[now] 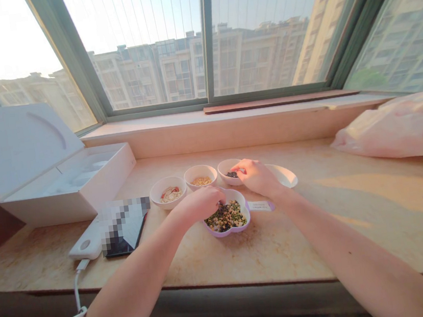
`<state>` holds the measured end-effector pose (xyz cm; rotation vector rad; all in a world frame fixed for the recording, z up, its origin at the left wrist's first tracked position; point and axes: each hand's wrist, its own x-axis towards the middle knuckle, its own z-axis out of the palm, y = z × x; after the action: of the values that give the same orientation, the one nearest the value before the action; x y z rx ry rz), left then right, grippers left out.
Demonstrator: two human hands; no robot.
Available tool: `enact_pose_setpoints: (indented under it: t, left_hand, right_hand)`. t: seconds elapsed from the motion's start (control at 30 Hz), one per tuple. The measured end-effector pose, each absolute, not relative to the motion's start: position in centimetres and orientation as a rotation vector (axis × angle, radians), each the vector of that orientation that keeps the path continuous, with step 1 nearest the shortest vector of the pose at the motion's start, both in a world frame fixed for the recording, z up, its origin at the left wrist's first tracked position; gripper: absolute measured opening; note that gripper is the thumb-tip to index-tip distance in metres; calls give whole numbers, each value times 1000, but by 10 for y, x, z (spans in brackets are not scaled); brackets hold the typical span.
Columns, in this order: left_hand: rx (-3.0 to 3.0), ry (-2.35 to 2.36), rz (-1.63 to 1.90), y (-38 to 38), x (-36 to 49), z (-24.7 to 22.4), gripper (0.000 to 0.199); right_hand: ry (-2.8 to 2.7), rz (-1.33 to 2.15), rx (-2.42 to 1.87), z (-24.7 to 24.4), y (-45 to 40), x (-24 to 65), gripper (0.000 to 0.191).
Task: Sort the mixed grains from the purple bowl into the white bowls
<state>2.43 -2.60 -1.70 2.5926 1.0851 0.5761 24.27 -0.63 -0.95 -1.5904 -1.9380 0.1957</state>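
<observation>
Dipping close-together fingers (239, 167) into a small bowl (225, 166) of dark seeds (231, 174), the right hand (257, 177) is beside the purple bowl (225, 233) of beans (226, 217) under the curled left hand (200, 204); one bump could spill them.

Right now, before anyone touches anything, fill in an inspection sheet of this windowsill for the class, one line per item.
surface: stone windowsill, stained, sunlit.
job's things: purple bowl of mixed beans and grains; white bowl of pale food; white bowl of yellow grains; white bowl of dark beans; white dish.
hands: left hand at the purple bowl's rim, fingers inside; right hand at the white bowl of dark beans.
clutter: open white box, phone partly blurred, plastic bag, paper label.
cables: white cable from white power bank, running over the sill edge.
surroundings: window, apartment blocks outside.
</observation>
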Motion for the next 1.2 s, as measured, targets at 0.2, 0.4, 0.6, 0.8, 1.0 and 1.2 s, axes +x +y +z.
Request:
enact_pose_setpoints:
  t: [0.2,0.4,0.6,0.8,1.0,1.2]
  left_hand:
    - [2787,951,222,-26,27,-14,37]
    - [2792,999,39,-28,30,-8,36]
    - [2811,976,41,-25,33,-12,38]
    - [2814,984,123,-26,32,-12,42]
    - [2811,916,257,-33,34,-4,42]
    - [2709,995,598,-38,35,1,44]
  right_hand:
    - [-1927,170,-1637,-9,-9,245,28]
    - [-1885,192,-1693,-5,-12,244,25]
    - [-1893,230,-1690,-2,-15,241,24]
    - [-1954,214,-1641,-4,-11,242,22]
    - [-1958,179,-1586,-6,-11,244,22]
    - [-1933,294,-1459,1,-18,240,24]
